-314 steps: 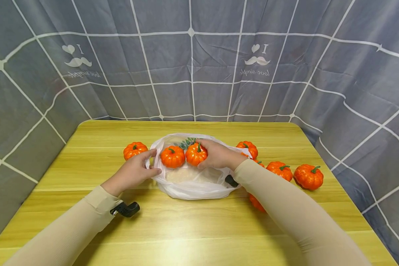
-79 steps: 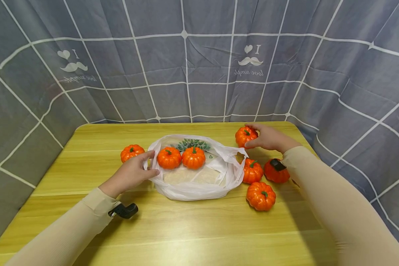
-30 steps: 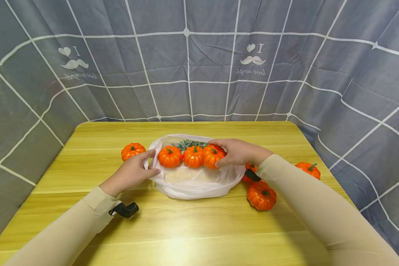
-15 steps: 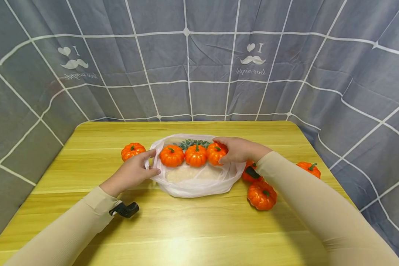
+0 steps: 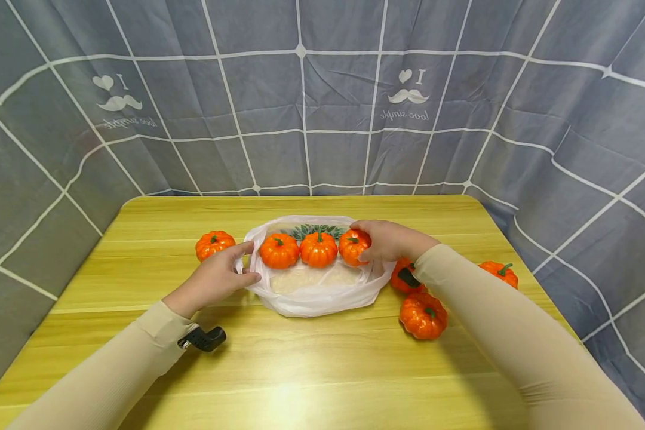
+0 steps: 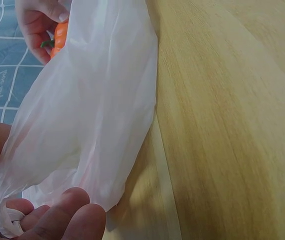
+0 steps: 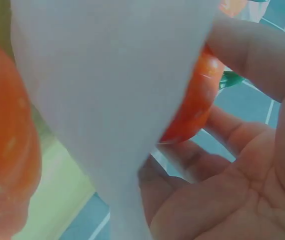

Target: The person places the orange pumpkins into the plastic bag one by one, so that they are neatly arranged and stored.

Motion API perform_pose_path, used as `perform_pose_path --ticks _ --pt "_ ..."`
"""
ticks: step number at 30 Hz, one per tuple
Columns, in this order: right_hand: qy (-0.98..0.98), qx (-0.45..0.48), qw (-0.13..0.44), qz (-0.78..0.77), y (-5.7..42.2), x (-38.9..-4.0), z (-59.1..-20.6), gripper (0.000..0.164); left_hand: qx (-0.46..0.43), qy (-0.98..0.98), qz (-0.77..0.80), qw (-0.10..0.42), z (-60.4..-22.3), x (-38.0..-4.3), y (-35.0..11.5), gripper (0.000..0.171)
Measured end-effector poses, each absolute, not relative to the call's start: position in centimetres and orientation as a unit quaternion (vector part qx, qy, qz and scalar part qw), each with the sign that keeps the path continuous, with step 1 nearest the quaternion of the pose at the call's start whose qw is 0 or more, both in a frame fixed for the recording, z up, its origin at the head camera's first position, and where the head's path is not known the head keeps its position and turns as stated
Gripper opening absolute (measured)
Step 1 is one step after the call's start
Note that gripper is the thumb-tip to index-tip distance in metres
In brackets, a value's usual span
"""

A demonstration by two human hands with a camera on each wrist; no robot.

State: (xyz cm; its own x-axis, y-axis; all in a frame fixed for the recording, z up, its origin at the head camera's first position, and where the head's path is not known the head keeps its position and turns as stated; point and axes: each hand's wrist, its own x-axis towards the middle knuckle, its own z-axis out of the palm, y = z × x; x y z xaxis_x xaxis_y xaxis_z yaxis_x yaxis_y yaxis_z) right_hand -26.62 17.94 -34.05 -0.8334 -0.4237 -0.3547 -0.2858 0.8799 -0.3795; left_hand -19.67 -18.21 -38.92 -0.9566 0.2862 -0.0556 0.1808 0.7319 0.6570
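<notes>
A white plastic bag (image 5: 317,306) lies with its mouth spread in the middle of the table. My left hand (image 5: 215,279) holds its left edge, and the left wrist view has the bag's handle (image 6: 2,212) looped among the fingers. Two small orange pumpkins, a left one (image 5: 279,251) and a middle one (image 5: 318,250), sit side by side in the bag. To their right, my right hand (image 5: 391,241) grips a third pumpkin (image 5: 352,248) by its side, its green stem showing. In the right wrist view the bag's wall (image 7: 102,80) hides part of that pumpkin.
One pumpkin (image 5: 214,243) stands left of the bag, beyond my left hand. Right of the bag are a pumpkin (image 5: 403,276) partly under my right wrist, a nearer pumpkin (image 5: 423,316) and a farther-right pumpkin (image 5: 498,273). A grey checked curtain (image 5: 344,95) surrounds the table (image 5: 301,370).
My right hand took the pumpkin from the back right and brought it into the bag beside the other two. Lately it has shifted slightly right with it. My left hand has stayed at the bag's edge.
</notes>
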Motion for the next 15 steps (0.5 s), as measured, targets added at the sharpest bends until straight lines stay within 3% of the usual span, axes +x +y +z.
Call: perform_pose_path --ticks 9,15 --pt "0.951 -0.189 0.202 -0.141 18.1 -27.1 -35.1 0.073 0.124 0.927 0.345 0.077 -38.9 -19.6 -18.1 0.078" --pt "0.957 -0.157 0.202 -0.14 17.9 -27.1 -35.5 0.079 0.125 0.928 0.344 0.074 -38.9 -19.6 -18.1 0.077"
